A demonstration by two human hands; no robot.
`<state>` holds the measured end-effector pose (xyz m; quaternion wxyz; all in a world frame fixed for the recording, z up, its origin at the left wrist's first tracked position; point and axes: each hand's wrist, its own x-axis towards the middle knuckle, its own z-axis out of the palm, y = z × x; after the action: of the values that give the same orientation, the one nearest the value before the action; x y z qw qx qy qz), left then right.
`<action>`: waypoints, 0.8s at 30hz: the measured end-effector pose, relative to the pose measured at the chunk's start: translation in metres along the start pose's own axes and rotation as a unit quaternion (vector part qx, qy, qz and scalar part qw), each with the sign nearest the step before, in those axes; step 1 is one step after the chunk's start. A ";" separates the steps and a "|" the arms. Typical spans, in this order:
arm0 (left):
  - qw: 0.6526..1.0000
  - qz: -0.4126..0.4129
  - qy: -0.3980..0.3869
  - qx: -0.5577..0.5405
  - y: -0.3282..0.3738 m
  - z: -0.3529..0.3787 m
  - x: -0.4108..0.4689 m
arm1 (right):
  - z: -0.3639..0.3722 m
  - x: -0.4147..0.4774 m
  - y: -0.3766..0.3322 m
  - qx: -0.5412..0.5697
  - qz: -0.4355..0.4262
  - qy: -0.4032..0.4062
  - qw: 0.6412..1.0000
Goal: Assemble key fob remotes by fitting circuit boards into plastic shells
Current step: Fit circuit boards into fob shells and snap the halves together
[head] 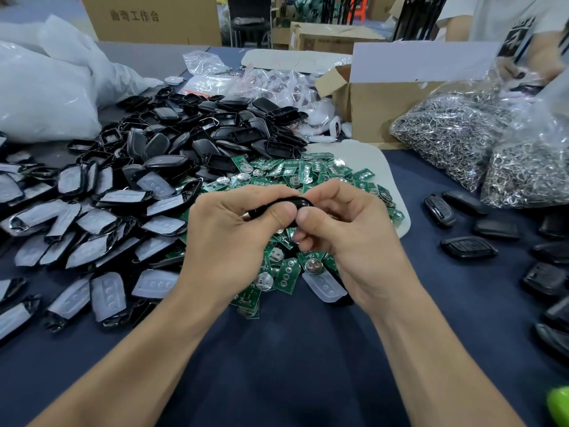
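Now | left grip (228,232), right grip (345,238) pinch fob (277,207) | boards (308,172) beneath | shells (197,140) left | rings (446,134) right

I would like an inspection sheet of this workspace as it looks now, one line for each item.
Surface: dark blue table cover, bare near the person.
Job's things: black shell held over a heap of green circuit boards; shell halves piled left; closed fobs right.
Clutter: bags of metal rings right; white bags left.
Grippers: left hand and right hand both pinch the black shell.
Cables: nothing seen.
Surroundings: cardboard boxes; another person opposite.
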<state>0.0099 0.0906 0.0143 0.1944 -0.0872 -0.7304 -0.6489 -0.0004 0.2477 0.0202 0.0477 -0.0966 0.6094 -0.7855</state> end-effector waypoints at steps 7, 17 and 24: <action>0.999 -0.023 0.015 -0.031 -0.003 0.008 -0.005 | 0.014 -0.003 0.006 0.027 0.033 0.020 0.999; 0.989 -0.121 -0.024 -0.081 -0.007 -0.005 0.007 | 0.005 0.003 0.005 0.087 0.070 0.044 0.993; 0.996 -0.075 -0.042 -0.033 -0.010 -0.008 0.008 | 0.001 0.002 0.004 -0.007 0.016 0.061 0.998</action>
<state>0.0007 0.0805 0.0093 0.1117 -0.0657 -0.7207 -0.6811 -0.0026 0.2454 0.0167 0.0220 -0.0390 0.6179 -0.7850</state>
